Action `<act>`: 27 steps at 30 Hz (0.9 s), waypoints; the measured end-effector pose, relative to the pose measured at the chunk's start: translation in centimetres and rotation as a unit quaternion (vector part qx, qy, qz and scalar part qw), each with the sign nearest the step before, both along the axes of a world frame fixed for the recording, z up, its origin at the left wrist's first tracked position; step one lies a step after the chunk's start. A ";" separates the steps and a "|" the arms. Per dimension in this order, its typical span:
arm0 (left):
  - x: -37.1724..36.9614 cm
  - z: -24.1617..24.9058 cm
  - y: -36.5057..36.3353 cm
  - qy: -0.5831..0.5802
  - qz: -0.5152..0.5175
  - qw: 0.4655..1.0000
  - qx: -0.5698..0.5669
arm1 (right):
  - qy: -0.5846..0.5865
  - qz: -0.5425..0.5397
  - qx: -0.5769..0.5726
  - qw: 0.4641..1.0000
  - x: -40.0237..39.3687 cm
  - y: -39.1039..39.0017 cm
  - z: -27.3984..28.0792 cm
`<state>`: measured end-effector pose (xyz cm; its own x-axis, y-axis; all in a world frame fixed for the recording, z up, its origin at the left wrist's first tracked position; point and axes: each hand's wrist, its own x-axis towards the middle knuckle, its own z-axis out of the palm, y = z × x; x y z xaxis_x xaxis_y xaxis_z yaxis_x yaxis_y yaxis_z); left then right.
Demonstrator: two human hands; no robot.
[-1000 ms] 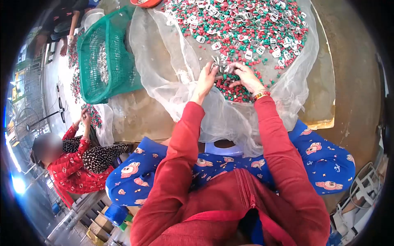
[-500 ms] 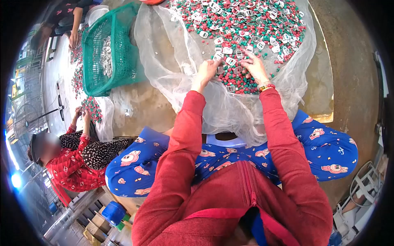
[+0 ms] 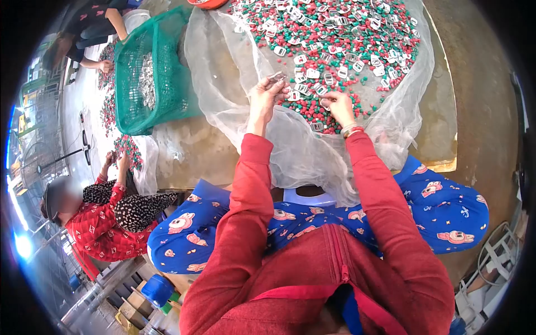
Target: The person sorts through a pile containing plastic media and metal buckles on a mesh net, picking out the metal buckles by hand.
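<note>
Silver slotted metal buckles (image 3: pixel 312 73) lie scattered over a heap of small red and green pellets (image 3: pixel 357 44), spread on a sheer white mesh cloth (image 3: pixel 223 84). My left hand (image 3: pixel 267 96) is raised at the heap's near left edge, its fingers curled round a metal buckle that shows partly at the fingertips. To its right, my right hand (image 3: pixel 338 108) hangs low over the near end of the pellets. Thumb and forefinger there pinch a metal buckle, mostly covered by the fingers. More loose buckles lie just beyond both hands.
A green plastic basket (image 3: pixel 125 84) holding metal pieces stands at the left on the worktable (image 3: pixel 173 148). An orange-red container (image 3: pixel 207 3) sits at the top edge. Two co-workers, one in a red patterned jacket (image 3: pixel 106 231), handle pellets along the left.
My left hand has drawn back left and turned up, a buckle in its fingers. My right hand has pulled slightly nearer and closed to a pinch. The farther co-worker leans in beside the basket.
</note>
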<state>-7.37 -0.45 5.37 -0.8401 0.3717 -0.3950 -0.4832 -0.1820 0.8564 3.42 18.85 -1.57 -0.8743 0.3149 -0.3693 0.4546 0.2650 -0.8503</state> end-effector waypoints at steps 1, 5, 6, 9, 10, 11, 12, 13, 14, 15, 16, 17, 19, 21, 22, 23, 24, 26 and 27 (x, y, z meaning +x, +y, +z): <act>-0.2 -0.6 -0.8 -0.030 -0.020 0.997 0.062 | -0.084 -0.060 -0.178 0.979 -0.6 0.6 1.5; 0.4 0.3 -0.9 -0.058 -0.035 0.972 0.223 | -0.006 -0.134 -0.567 0.813 -1.3 4.0 1.9; 0.4 0.5 -0.7 -0.078 -0.034 0.963 0.256 | 0.002 -0.140 -0.589 0.796 -1.5 4.6 1.7; 0.2 1.0 0.1 -0.126 -0.034 0.936 0.327 | 0.019 -0.157 -0.629 0.761 -2.1 5.2 1.7; -0.1 0.6 0.4 -0.111 -0.039 0.976 0.185 | 0.022 -0.163 -0.626 0.763 -2.3 5.2 1.7; -0.6 -0.1 0.7 -0.095 -0.043 0.994 0.039 | 0.024 -0.169 -0.622 0.764 -2.6 5.1 1.7; -0.9 -0.8 1.0 -0.079 -0.045 0.990 -0.109 | 0.026 -0.175 -0.619 0.765 -2.8 4.9 1.6; -1.0 -2.0 1.4 0.027 -0.113 0.951 -0.288 | 0.032 -0.164 -0.562 0.810 -3.2 4.7 0.0; -0.8 -3.4 1.6 0.230 -0.177 0.845 -0.449 | 0.017 -0.154 -0.499 0.853 -3.4 4.1 -0.5; 0.3 -4.8 1.4 0.325 -0.179 0.778 -0.507 | 0.003 -0.142 -0.433 0.890 -3.7 3.4 -1.0; 1.2 -6.0 1.2 0.416 -0.179 0.698 -0.555 | -0.010 -0.131 -0.364 0.922 -4.1 3.0 -1.1; 1.3 -6.2 1.2 0.431 -0.170 0.720 -0.517 | -0.042 -0.049 -0.175 0.982 -4.5 2.3 -0.4; 0.9 -6.5 1.5 0.394 -0.165 0.764 -0.484 | 0.056 0.018 0.171 0.983 -4.2 0.6 -1.2; 0.6 -6.2 1.4 0.351 -0.175 0.799 -0.456 | -0.041 0.073 0.236 0.968 -3.7 0.1 -0.3; 0.3 -6.2 1.3 0.279 -0.184 0.851 -0.405 | -0.039 0.077 0.233 0.969 -3.4 0.2 -0.3; 0.0 -6.2 1.0 0.206 -0.188 0.894 -0.352 | -0.034 0.081 0.229 0.969 -3.2 0.3 -0.3; -0.2 -6.1 0.6 0.130 -0.189 0.927 -0.296 | -0.029 0.088 0.225 0.970 -3.0 0.4 -0.4; -0.1 -3.7 0.8 0.008 -0.164 0.971 -0.175 | -0.003 0.079 0.156 0.985 -3.1 1.2 -1.0; -0.2 -3.6 0.8 -0.038 -0.139 0.985 -0.094 | 0.006 0.059 0.089 0.994 -3.3 1.8 -1.6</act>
<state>-7.55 0.35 1.81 -0.6810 0.4973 -0.5374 -0.5566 0.1254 0.8213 0.15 20.66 -3.21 -0.9126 0.2703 -0.3067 0.4024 0.4625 -0.7901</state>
